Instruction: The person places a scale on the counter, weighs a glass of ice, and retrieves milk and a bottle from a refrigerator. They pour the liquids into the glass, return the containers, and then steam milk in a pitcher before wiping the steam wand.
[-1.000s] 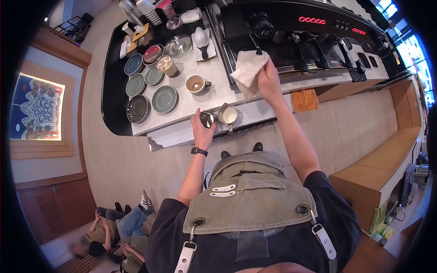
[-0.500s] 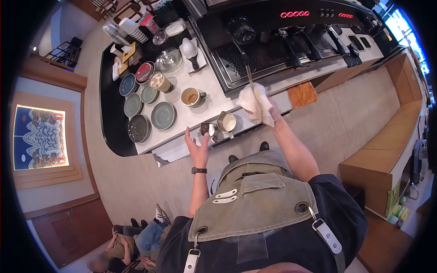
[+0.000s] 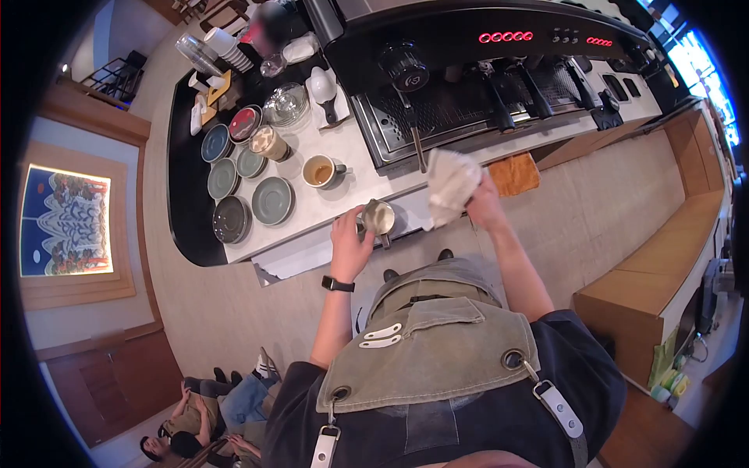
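A small steel milk pitcher [image 3: 378, 218] is gripped by the left hand [image 3: 349, 242] right at the front edge of the white counter [image 3: 343, 199], fingers wrapped around its left side, so that hand is closed on it. The pitcher sits upright with its handle pointing back toward the person, and something pale is inside, probably milk, though it's a bit too small to call for sure. A black watch [image 3: 339, 284] is worn on that wrist.

A crumpled white cloth [image 3: 451, 184] is bunched up in the right hand [image 3: 484, 209], which is clenched around it just in front of the espresso machine [image 3: 484, 70]. The steam wand [image 3: 416, 148] hangs down just left of the cloth, not quite touched by it as far as can be seen.

Further back on the counter, a cup of coffee [image 3: 318, 171] is parked left of the machine, well apart from the pitcher. Grey-green saucers [image 3: 271, 200] are laid out beside it, and an orange rag [image 3: 515, 173] is draped over the counter edge just right of the cloth. A grey apron [image 3: 425, 343] is worn over dark clothes.
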Action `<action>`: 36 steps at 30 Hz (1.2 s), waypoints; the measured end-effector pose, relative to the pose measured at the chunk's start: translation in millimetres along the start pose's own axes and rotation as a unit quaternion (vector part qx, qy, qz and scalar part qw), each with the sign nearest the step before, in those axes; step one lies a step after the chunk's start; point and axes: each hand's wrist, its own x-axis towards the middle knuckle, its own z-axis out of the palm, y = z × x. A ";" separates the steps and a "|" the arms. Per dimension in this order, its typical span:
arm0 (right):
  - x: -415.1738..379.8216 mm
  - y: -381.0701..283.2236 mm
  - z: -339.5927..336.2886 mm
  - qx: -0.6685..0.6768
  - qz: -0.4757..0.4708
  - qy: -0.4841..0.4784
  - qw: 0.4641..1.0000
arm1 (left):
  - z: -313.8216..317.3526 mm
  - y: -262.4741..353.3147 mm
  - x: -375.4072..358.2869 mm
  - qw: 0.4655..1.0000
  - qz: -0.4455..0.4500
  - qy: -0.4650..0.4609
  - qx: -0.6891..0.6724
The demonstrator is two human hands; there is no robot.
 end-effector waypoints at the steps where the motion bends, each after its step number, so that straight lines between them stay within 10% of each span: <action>1: 4.0 -17.9 -4.0 0.062 0.015 0.009 0.998 | 4.7 2.4 1.1 0.998 0.012 -0.002 0.062; 5: 73.5 -88.9 -4.3 0.039 -0.022 0.106 0.993 | 19.7 2.2 7.6 0.971 0.028 -0.027 0.236; 8: 61.7 -114.9 -0.4 -0.434 -0.237 0.146 0.857 | 25.1 -1.3 13.0 0.956 -0.003 -0.063 0.285; 14: -20.5 -14.9 -15.3 -0.290 0.001 -0.083 0.954 | 39.7 -3.7 18.2 0.960 -0.041 -0.059 0.270; 19: -13.3 72.0 -12.3 -0.313 0.158 -0.238 0.906 | 47.5 -0.5 13.5 0.967 -0.057 -0.048 0.245; 36: -15.4 118.2 -49.8 -0.263 0.117 -0.173 0.942 | 142.0 -7.2 11.6 0.950 -0.096 0.028 -0.295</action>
